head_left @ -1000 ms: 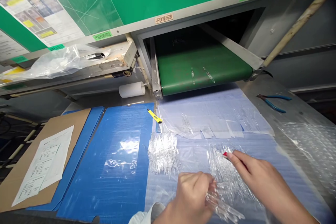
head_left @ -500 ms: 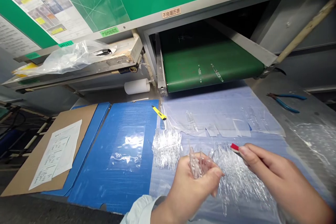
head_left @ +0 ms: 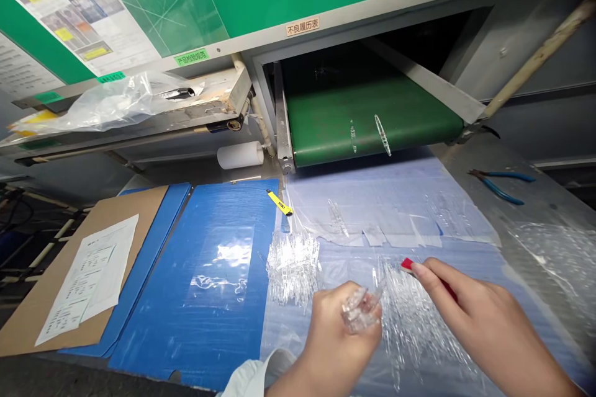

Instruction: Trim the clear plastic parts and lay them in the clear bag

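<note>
Your left hand (head_left: 338, 338) is curled around a small bunch of clear moulded plastic pieces (head_left: 361, 310), just left of the loose heap of spiky clear pieces (head_left: 419, 329) beneath your right hand (head_left: 488, 322). That right hand is narrowed to a pinch on a small red-tipped item (head_left: 407, 263), mostly hidden by your fingers. A second clear cluster (head_left: 292, 270) sits just beyond your left hand. Left of it lie a blue corrugated plastic board (head_left: 200, 298) and brown cardboard (head_left: 139, 217) bearing a printed form (head_left: 88, 279). Farther on are a yellow utility knife (head_left: 279, 203), a clear film sheet (head_left: 386, 211), and blue-handled pliers (head_left: 500, 187). Bubble wrap (head_left: 554, 260) lies to your right. Farthest ahead, a green conveyor belt (head_left: 367, 118) carries a clear piece (head_left: 382, 135).
</note>
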`<state>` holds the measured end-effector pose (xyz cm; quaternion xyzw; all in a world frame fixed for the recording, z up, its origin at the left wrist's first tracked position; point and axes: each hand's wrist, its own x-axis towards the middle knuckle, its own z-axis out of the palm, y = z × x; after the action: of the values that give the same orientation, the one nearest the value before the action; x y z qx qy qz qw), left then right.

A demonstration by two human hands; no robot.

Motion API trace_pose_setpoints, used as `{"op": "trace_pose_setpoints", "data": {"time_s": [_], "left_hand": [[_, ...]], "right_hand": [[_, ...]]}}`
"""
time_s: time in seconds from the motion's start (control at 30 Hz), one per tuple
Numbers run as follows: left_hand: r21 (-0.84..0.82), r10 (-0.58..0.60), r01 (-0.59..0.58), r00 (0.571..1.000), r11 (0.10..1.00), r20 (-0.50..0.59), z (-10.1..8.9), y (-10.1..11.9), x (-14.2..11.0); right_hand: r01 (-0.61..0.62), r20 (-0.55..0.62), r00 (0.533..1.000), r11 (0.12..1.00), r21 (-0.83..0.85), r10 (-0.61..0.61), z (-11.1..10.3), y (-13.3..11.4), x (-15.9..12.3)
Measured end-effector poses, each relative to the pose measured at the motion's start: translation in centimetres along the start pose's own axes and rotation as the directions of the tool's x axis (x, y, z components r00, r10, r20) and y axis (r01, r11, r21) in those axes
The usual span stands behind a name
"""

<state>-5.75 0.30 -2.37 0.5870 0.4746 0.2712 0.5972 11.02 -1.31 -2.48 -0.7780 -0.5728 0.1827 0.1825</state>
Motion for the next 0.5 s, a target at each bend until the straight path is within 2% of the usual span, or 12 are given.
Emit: {"op": "trace_pose_setpoints", "data": {"time_s": [0.07, 0.13, 0.2, 0.27, 0.33, 0.4, 0.5], "left_hand": [[-0.027, 0.011, -0.01, 0.999, 1.0, 0.033, 0.1, -0.1, 0.1], [-0.081, 0.019, -0.015, 0.999, 0.997, 0.046, 0.2, -0.3, 0.2], [-0.229, -0.048, 0.064, 0.996, 0.971, 0.076, 0.4, -0.6, 0.3], [-0.457, -0.158, 0.214, 0.975, 0.863, 0.158, 0.7, -1.4, 0.3], [-0.632, -0.232, 0.354, 0.934, 0.689, 0.27, 1.1, -2.6, 0.3], [-0.683, -0.245, 0.455, 0.889, 0.572, 0.387, 1.6, -4.1, 0.0], [-0.64, -0.196, 0.566, 0.808, 0.519, 0.556, 1.8, -6.0, -0.7]], "right_hand": [[0.031, 0.077, 0.996, 0.997, 0.074, -0.037, 0.5, 0.4, -0.1], [-0.014, 0.165, 0.986, 1.0, -0.018, 0.017, 1.1, 1.4, 0.2], [-0.098, 0.209, 0.97, 0.986, -0.131, 0.125, 1.6, 3.0, 1.0], [-0.166, 0.19, 0.964, 0.979, -0.122, 0.187, 1.7, 4.8, 2.0], [-0.201, 0.137, 0.967, 0.973, -0.117, 0.216, 1.5, 5.9, 3.2], [-0.194, 0.126, 0.968, 0.965, -0.178, 0.218, 1.3, 6.0, 4.3], [-0.069, 0.244, 0.959, 0.957, -0.283, 0.141, 1.9, 4.6, 5.6]]}}
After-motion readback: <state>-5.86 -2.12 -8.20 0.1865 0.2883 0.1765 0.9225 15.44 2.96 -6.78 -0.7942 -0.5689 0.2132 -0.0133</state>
